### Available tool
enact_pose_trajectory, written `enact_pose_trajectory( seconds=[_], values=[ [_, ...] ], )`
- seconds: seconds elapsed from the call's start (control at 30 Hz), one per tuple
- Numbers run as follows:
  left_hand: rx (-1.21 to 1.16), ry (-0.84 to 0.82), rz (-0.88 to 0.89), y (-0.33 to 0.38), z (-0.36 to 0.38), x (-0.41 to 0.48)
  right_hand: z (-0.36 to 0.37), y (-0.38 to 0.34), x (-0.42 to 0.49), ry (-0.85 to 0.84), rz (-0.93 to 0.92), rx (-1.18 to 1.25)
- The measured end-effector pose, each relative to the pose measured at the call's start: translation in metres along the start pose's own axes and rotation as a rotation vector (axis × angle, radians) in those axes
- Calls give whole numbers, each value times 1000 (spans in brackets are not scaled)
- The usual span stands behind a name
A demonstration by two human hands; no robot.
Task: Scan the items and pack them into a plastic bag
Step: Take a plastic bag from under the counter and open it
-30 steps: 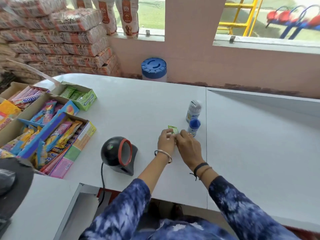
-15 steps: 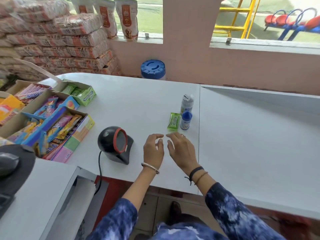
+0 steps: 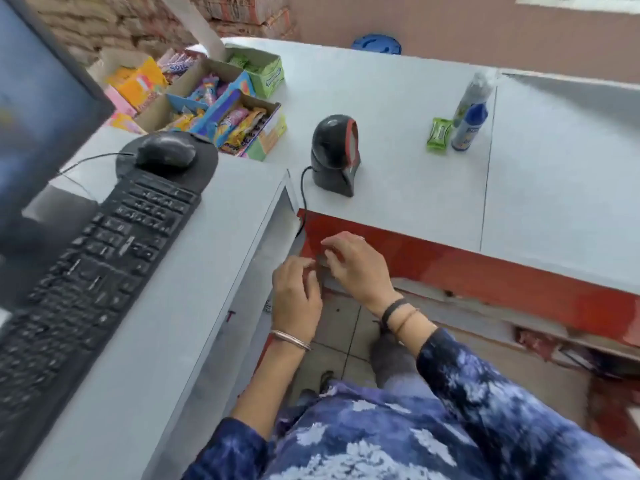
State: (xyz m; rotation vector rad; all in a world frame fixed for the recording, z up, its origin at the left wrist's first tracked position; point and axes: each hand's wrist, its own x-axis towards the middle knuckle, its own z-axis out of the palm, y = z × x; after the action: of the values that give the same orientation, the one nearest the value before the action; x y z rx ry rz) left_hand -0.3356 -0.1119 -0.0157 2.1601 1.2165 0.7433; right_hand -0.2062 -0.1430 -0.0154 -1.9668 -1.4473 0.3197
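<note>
On the white counter (image 3: 398, 109) lie a small green packet (image 3: 438, 135), a blue-capped bottle (image 3: 469, 128) right of it, and a grey spray can (image 3: 473, 95) behind that. A black barcode scanner (image 3: 334, 155) with a red ring stands nearer me, to their left. My left hand (image 3: 296, 296) and my right hand (image 3: 356, 266) hang side by side below the counter's front edge, fingers loosely apart, holding nothing. No plastic bag is in view.
Open boxes of colourful sweets (image 3: 207, 102) sit at the counter's far left. A lower desk (image 3: 207, 271) on my left carries a black keyboard (image 3: 93, 258), a mouse (image 3: 165, 152) and a monitor (image 3: 38, 109). The counter's red front panel (image 3: 485, 271) faces me.
My hands let go of the green packet, left it by the bottles, and drew back below the counter edge. My view turned down and left, bringing the keyboard and monitor in.
</note>
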Motion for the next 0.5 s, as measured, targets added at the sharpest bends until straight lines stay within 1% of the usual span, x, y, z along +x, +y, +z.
enact_pose_trajectory(
  seconds=[0.07, 0.13, 0.23, 0.3, 0.33, 0.43, 0.5],
  values=[
    [169, -29, -57, -23, -20, -20, 23, -16, -12, -104, -62, -1],
    [319, -90, -160, -40, -39, -34, 41, -31, -20, -232, -133, -22],
    [357, -191, -317, -53, -60, -49, 60, -49, -24, -374, -263, -42],
    [324, -232, -393, -58, -67, -52, 70, -56, -23, -404, -328, -60],
    [272, -245, -429, -59, -70, -52, 74, -57, -22, -410, -337, -76],
    [13, -284, -541, -52, -79, -47, 80, -61, -19, -435, -335, -113],
    [-73, -283, -571, -48, -82, -45, 79, -62, -16, -444, -364, -127]
  ],
)
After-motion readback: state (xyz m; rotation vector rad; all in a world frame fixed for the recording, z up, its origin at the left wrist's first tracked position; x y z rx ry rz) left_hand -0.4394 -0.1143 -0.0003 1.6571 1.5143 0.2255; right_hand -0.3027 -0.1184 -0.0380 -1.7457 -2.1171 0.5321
